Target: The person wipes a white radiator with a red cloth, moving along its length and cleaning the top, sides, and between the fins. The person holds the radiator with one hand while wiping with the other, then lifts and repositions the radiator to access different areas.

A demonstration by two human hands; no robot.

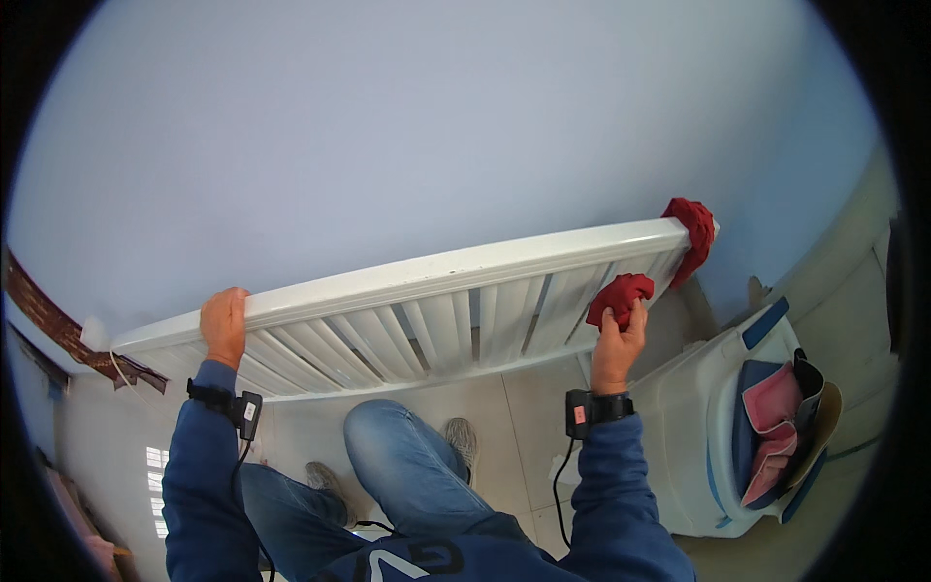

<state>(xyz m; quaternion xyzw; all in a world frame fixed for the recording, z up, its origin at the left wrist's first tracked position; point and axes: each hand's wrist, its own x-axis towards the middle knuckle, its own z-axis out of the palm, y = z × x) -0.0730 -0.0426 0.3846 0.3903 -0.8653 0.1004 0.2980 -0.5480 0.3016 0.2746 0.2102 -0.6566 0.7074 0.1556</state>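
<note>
A white slatted radiator (456, 269) stands along the pale blue wall. My left hand (224, 324) is closed over its top edge near the left end, fingers hidden behind the rail. A red cloth (618, 296) is bunched in the fingers of my right hand (619, 347), in front of the slats near the right end. Another piece of red cloth (690, 233) hangs over the radiator's right top corner. From here I cannot tell whether the two red pieces are joined.
To the right stands a white plastic bin (693, 436) with blue trim and pink and dark cloths (773, 407) at its opening. A brown pipe (53, 325) runs at the far left. Light tiles (529, 427) cover the floor by my shoes (462, 446).
</note>
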